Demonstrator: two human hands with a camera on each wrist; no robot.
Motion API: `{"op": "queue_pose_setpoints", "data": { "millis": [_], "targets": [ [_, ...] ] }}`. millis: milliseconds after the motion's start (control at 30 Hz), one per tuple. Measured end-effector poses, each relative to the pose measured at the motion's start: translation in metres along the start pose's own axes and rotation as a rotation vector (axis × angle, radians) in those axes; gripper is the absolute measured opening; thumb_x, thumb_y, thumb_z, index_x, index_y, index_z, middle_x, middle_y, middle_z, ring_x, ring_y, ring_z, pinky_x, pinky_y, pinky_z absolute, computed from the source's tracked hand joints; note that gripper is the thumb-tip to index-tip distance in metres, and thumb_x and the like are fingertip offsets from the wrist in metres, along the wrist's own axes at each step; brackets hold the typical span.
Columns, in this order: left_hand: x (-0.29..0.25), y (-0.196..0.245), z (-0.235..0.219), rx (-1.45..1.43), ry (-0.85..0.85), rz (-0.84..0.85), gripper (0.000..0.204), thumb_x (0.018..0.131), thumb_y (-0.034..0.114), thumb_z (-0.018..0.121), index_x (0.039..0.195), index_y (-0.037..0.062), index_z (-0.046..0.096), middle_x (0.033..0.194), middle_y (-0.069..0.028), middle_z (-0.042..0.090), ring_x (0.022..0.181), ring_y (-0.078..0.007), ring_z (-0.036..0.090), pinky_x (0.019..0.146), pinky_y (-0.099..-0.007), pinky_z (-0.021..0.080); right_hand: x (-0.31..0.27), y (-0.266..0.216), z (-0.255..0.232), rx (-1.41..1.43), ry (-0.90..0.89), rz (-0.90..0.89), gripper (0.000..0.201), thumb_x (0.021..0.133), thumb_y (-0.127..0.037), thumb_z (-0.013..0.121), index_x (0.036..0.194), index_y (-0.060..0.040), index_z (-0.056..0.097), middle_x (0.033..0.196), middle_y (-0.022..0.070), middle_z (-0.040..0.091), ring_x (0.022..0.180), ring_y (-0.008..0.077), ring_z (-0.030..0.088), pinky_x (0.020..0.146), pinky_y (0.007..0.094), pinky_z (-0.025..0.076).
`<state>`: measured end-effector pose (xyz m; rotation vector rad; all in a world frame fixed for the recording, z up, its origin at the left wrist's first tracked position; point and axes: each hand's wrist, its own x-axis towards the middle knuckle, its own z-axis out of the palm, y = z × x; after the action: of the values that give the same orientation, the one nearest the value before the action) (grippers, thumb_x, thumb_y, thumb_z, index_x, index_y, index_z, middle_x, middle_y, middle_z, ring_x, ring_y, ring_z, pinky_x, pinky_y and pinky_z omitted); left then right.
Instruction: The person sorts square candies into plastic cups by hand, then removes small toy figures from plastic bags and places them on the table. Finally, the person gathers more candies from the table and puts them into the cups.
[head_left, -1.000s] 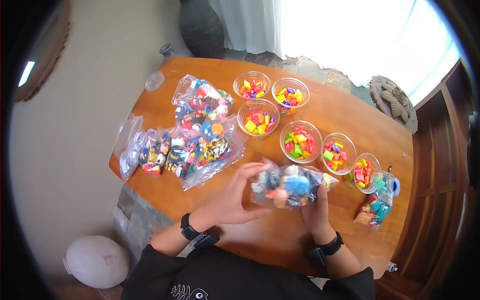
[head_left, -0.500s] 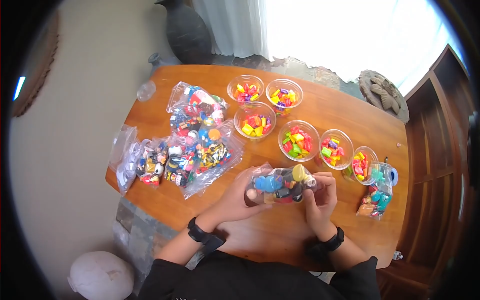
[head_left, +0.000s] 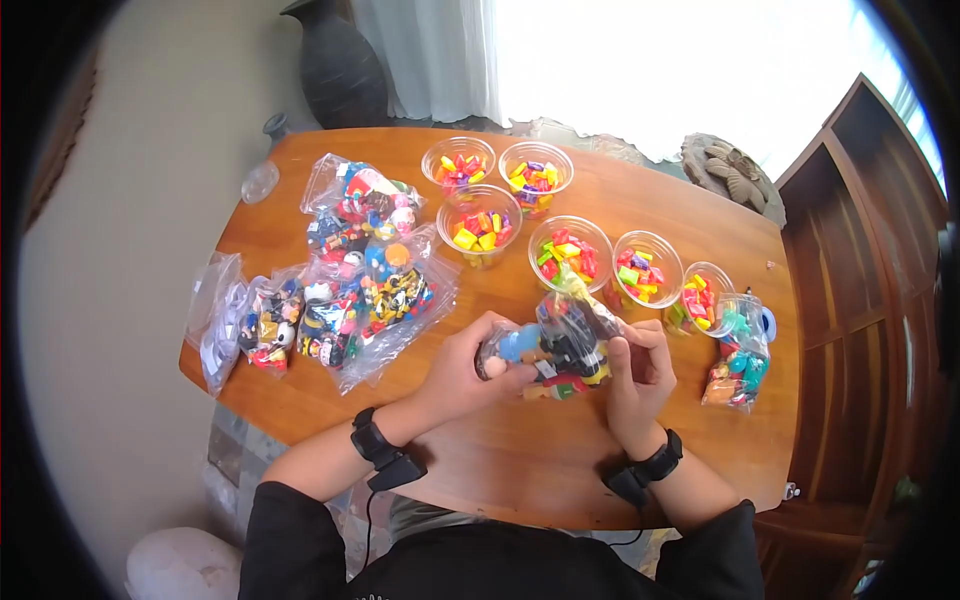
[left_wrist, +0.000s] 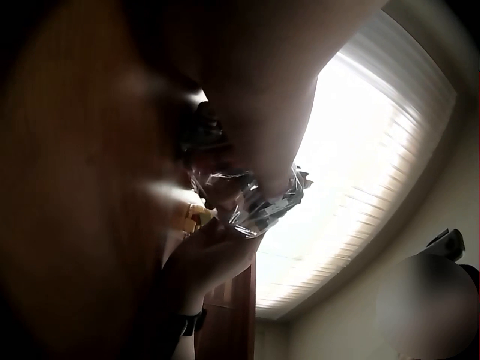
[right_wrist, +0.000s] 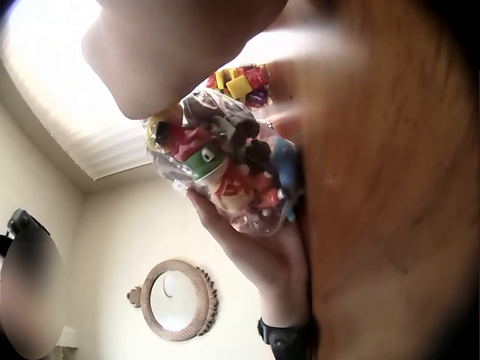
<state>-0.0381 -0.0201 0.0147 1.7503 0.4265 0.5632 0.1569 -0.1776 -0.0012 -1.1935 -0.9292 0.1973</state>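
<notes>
Over the near part of the table (head_left: 480, 490), both hands hold a clear plastic bag of small toy figures (head_left: 570, 340). The left hand (head_left: 460, 375) grips the bag's left end, its thumb lying across the front. At the right end, the right hand (head_left: 640, 385) pinches the plastic between thumb and curled fingers. Blue, black and yellow figures show through the film. From the right wrist, the bag (right_wrist: 232, 172) shows green, red and blue figures, with the left hand (right_wrist: 259, 251) under it. The left wrist view is dark, with the bag (left_wrist: 262, 210) partly covered by fingers.
More bags of toy figures (head_left: 335, 320) lie together at left, beside a bag with pale contents (head_left: 218, 330). Clear cups of colourful wrapped candies, including one cup (head_left: 480, 225), stand behind the hands. At right lies another filled bag (head_left: 738, 365) near a tape roll (head_left: 768, 325).
The held bag has turned, its right end now pointing up and away over the table. The right thumb and fingers have come to pinch that end. The head view has shifted slightly right.
</notes>
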Motion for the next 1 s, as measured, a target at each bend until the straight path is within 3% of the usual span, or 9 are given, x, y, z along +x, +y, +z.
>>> {"op": "queue_pose_setpoints", "data": {
  "millis": [67, 300, 400, 467, 500, 567, 733, 900, 1000],
  "targets": [
    [0.003, 0.002, 0.002, -0.178, -0.071, -0.119, 0.041, 0.101, 0.031, 0.084, 0.123, 0.0026, 0.066, 0.094, -0.0049, 0.076, 0.081, -0.0087, 0.074, 0.076, -0.0267, 0.057, 0.003, -0.008, 0.004, -0.031, 0.015, -0.038, 0.012, 0.107, 0.002, 0.071, 0.118, 0.0029, 0.068, 0.112, 0.008, 0.064, 0.099, 0.0098, 0.061, 0.088, 0.0249, 0.049],
    [0.006, -0.046, -0.002, -0.158, -0.117, 0.016, 0.037, 0.11, 0.039, 0.071, 0.116, 0.0033, 0.064, 0.073, 0.0051, 0.06, 0.062, -0.004, 0.052, 0.062, -0.0227, 0.042, 0.012, -0.019, 0.003, 0.175, 0.012, 0.129, 0.008, 0.107, 0.003, 0.07, 0.115, 0.0038, 0.07, 0.11, 0.0055, 0.068, 0.094, 0.0077, 0.063, 0.084, 0.0232, 0.05],
    [0.01, -0.039, 0.006, -0.168, -0.026, 0.048, 0.034, 0.112, 0.037, 0.068, 0.115, 0.004, 0.063, 0.076, 0.0052, 0.056, 0.066, -0.0051, 0.048, 0.064, -0.0247, 0.041, 0.019, -0.035, 0.005, 0.039, -0.045, 0.037, 0.007, 0.106, 0.002, 0.072, 0.113, 0.0024, 0.071, 0.109, 0.0047, 0.069, 0.093, 0.0077, 0.064, 0.084, 0.0239, 0.051],
    [0.012, -0.035, 0.006, -0.099, 0.046, 0.152, 0.032, 0.115, 0.034, 0.062, 0.122, 0.003, 0.062, 0.09, 0.0011, 0.062, 0.08, -0.006, 0.055, 0.071, -0.0261, 0.046, 0.026, -0.047, 0.008, -0.056, -0.065, -0.027, 0.007, 0.106, 0.002, 0.073, 0.112, 0.002, 0.071, 0.109, 0.005, 0.069, 0.093, 0.0085, 0.064, 0.085, 0.0245, 0.051],
    [0.012, -0.031, 0.005, -0.103, 0.046, 0.154, 0.032, 0.115, 0.034, 0.062, 0.122, 0.003, 0.062, 0.09, 0.0011, 0.062, 0.08, -0.006, 0.055, 0.071, -0.0261, 0.046, 0.029, -0.052, 0.01, -0.144, -0.093, -0.09, 0.007, 0.105, 0.002, 0.073, 0.111, 0.0017, 0.071, 0.108, 0.0052, 0.069, 0.094, 0.0092, 0.064, 0.085, 0.0252, 0.052],
    [0.011, -0.021, 0.003, -0.187, 0.017, 0.1, 0.036, 0.118, 0.033, 0.054, 0.134, 0.0014, 0.061, 0.113, -0.0051, 0.067, 0.098, -0.0087, 0.062, 0.08, -0.0276, 0.052, 0.032, -0.06, 0.018, -0.128, -0.09, -0.105, 0.008, 0.103, 0.002, 0.076, 0.109, 0.001, 0.072, 0.105, 0.0058, 0.07, 0.093, 0.0116, 0.064, 0.086, 0.0263, 0.052],
    [0.006, -0.016, 0.0, -0.328, -0.069, 0.148, 0.04, 0.121, 0.03, 0.046, 0.146, 0.0008, 0.056, 0.131, -0.0098, 0.067, 0.116, -0.0136, 0.066, 0.093, -0.0288, 0.055, 0.053, -0.087, 0.03, -0.372, -0.244, -0.399, 0.014, 0.096, 0.005, 0.08, 0.106, 0.0002, 0.072, 0.102, 0.0101, 0.074, 0.091, 0.0175, 0.065, 0.081, 0.0301, 0.053],
    [0.006, -0.025, -0.002, -0.284, -0.151, 0.286, 0.048, 0.119, 0.034, 0.05, 0.153, 0.0013, 0.049, 0.14, -0.0129, 0.066, 0.13, -0.0196, 0.063, 0.109, -0.0363, 0.052, 0.056, -0.093, 0.036, -0.416, -0.278, -0.442, 0.014, 0.095, 0.006, 0.08, 0.104, -0.0007, 0.071, 0.102, 0.0099, 0.074, 0.09, 0.0183, 0.065, 0.079, 0.0311, 0.053],
    [0.005, -0.022, 0.0, -0.336, -0.145, 0.307, 0.055, 0.116, 0.037, 0.058, 0.156, 0.0014, 0.046, 0.144, -0.0149, 0.064, 0.135, -0.0217, 0.062, 0.116, -0.0386, 0.048, 0.052, -0.091, 0.04, -0.361, -0.287, -0.301, 0.012, 0.098, 0.005, 0.078, 0.105, -0.0004, 0.071, 0.102, 0.009, 0.072, 0.091, 0.0177, 0.065, 0.081, 0.0307, 0.053]
  ]
}}
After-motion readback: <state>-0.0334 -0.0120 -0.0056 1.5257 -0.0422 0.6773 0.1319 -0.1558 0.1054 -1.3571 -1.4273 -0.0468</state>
